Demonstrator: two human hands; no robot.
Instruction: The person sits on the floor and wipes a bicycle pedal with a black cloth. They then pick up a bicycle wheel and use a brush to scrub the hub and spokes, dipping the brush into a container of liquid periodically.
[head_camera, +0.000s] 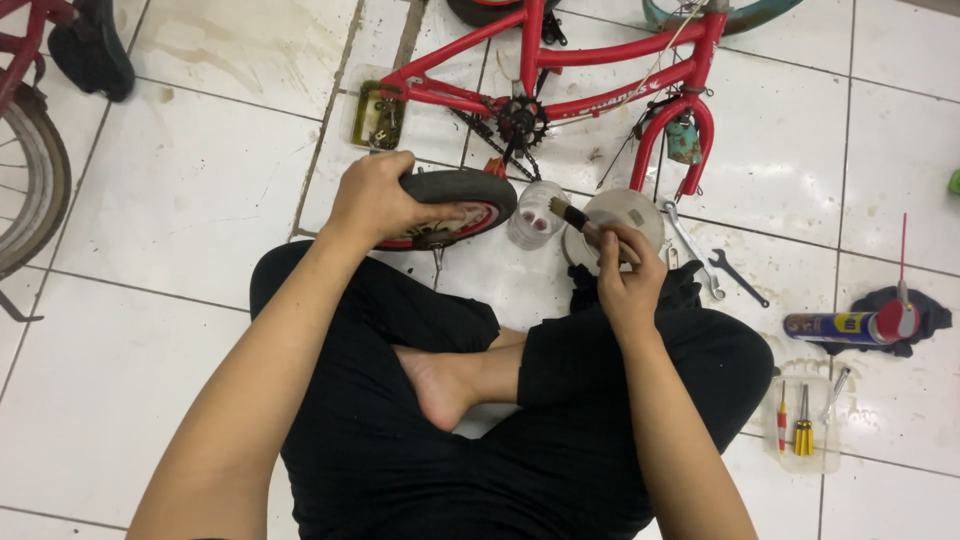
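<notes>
White floor tiles (180, 200) carry a red bicycle frame (600, 70) at top centre. Left hand (375, 200) is clamped on a small black wheel (460, 205) mid-frame; right hand (625, 275) grips a brush (572, 215) beside a clear jar (535, 215).

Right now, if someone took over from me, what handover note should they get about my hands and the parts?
Left hand: gripping the small wheel, held on edge above the lap.
Right hand: holding a paintbrush, bristles beside the clear cup.
Red bike frame lies on the floor ahead; wrenches, spray can and screwdriver tray to the right.
Done: wheel is off the frame.
Left: brush not yet on wheel.
</notes>
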